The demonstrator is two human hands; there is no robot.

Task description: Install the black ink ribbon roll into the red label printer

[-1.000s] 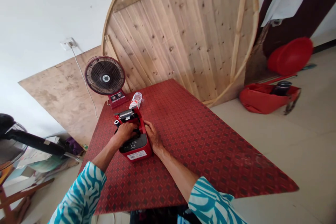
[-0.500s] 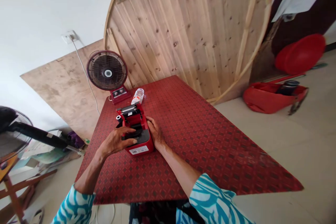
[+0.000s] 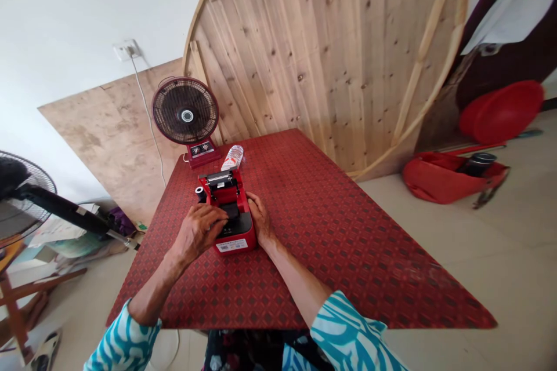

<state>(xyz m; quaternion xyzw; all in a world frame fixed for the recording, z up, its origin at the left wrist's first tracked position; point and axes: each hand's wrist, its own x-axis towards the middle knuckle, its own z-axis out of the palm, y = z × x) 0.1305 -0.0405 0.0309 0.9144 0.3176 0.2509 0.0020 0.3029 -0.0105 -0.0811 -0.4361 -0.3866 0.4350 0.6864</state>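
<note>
A red and black printer (image 3: 237, 244), of the small label or receipt kind, stands on the table with its lid (image 3: 221, 178) raised and a white label on its front. My left hand (image 3: 199, 232) reaches over its left front edge. Thumb and fingers are drawn together at a black part (image 3: 232, 211) inside; what they pinch is too small to make out. Against the printer's right side lies my right hand (image 3: 260, 219), holding it with fingers along the casing. A small roll (image 3: 199, 191) with a white end sits just behind my left hand.
The red patterned table (image 3: 331, 243) carries a plastic bottle (image 3: 232, 157) and a dark red fan (image 3: 186, 116) at the back. A round wooden panel (image 3: 304, 52) leans on the wall. Left is a standing fan (image 3: 26, 197); on the floor right, a red bag (image 3: 429, 179) and red basin (image 3: 505, 110).
My left hand's fingers, spread over the printer's front before, have drawn together near the black part inside. My right hand stays at the printer's side. The view has shifted slightly.
</note>
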